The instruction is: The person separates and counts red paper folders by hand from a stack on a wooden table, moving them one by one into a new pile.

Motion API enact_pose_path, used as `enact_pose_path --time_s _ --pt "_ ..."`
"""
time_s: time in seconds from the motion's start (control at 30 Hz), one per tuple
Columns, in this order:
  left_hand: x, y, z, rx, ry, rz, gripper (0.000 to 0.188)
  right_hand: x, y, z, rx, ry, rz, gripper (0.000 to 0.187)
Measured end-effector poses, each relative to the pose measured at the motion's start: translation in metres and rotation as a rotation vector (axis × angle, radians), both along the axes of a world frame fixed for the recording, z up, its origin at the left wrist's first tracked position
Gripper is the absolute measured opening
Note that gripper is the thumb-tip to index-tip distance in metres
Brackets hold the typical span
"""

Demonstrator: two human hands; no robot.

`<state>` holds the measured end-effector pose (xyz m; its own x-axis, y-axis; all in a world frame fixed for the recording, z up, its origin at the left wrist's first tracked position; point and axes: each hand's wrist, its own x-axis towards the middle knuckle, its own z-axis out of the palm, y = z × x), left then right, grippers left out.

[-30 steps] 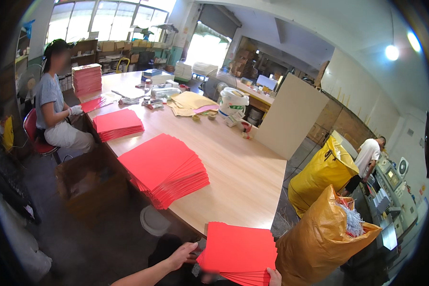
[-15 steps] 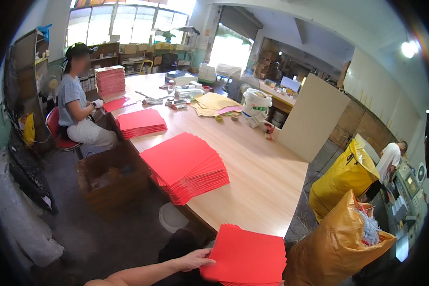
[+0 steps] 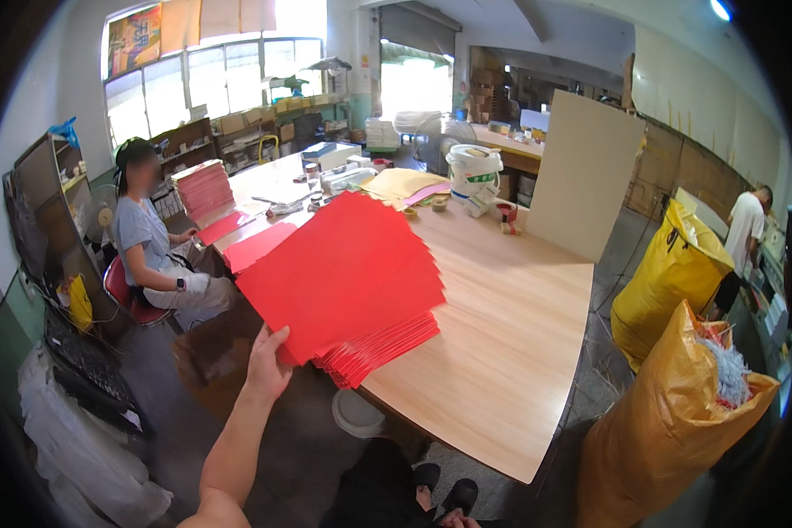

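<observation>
My left hand (image 3: 268,363) reaches up from the lower edge and grips the near left corner of a fanned stack of red sheets (image 3: 348,273), its thumb on top and its fingers mostly hidden underneath. The fan lies over another stack of red sheets (image 3: 380,348) on the table, whose stepped front edges show below it. Whether the fan rests fully on that stack, I cannot tell. Further back, a smaller red pile (image 3: 257,248) is partly covered by the fan. My right hand is not in view.
The wooden table (image 3: 510,352) ends near my feet (image 3: 440,488). A co-worker (image 3: 145,233) sits at its left side beside a tall red stack (image 3: 202,189). A white bucket (image 3: 473,172) and tape rolls stand further back. Yellow (image 3: 664,286) and orange (image 3: 669,431) sacks stand right.
My left hand has carried the red sheets from the near end of the table up and left, over the larger stack. The view has shifted, and the co-worker's hands have moved apart.
</observation>
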<state>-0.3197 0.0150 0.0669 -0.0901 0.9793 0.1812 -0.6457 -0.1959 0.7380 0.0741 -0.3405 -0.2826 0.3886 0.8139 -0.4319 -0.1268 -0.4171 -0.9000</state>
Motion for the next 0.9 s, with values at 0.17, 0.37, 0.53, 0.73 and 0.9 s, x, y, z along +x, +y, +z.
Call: enact_pose_path --time_s 0.17,0.37,0.53,0.73,0.9 --pt "-0.034 0.042 -0.022 -0.172 0.135 0.057 0.046 0.0 -0.018 -0.004 0.017 0.128 -0.246 0.022" --pt "-0.023 0.059 -0.048 -0.336 0.332 0.06 0.033 0.014 -0.022 0.005 0.04 0.304 -0.301 0.022" --pt "-0.02 0.056 -0.035 -0.351 0.466 0.043 0.028 0.015 -0.015 -0.025 -0.001 0.351 -0.291 0.023" --pt "-0.046 0.057 -0.048 -0.32 0.448 -0.032 0.034 0.015 -0.007 -0.017 -0.062 0.307 -0.221 0.022" --pt "-0.035 0.027 -0.034 -0.299 0.457 0.13 0.036 0.017 -0.02 -0.013 -0.037 0.296 -0.21 0.022"
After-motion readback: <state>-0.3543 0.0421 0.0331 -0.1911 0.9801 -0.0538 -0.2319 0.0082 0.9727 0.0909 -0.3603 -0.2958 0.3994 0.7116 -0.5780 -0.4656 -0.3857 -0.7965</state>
